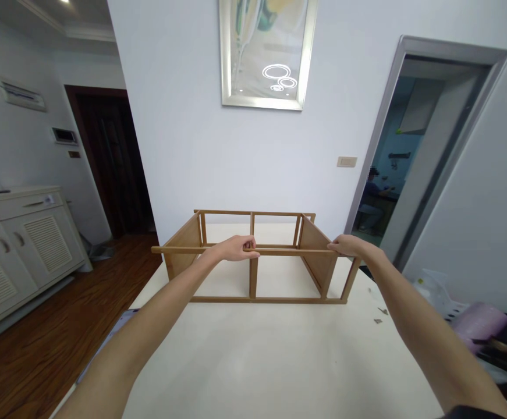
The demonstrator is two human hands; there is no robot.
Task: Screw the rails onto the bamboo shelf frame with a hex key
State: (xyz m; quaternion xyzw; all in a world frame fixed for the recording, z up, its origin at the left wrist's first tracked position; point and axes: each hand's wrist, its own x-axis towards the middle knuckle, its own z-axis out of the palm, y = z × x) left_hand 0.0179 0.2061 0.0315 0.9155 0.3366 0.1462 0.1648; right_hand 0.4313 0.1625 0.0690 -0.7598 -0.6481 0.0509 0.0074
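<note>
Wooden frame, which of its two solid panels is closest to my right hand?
The right-hand panel: its top corner is beside your right hand, while the other panel stands left of your left hand.

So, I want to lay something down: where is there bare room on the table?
Widest bare patch: the tabletop before the wooden frame, between left forearm and right forearm. Bare tabletop also shows through the frame's openings. Busier: scraps on the right, a flat item at the left edge.
</note>
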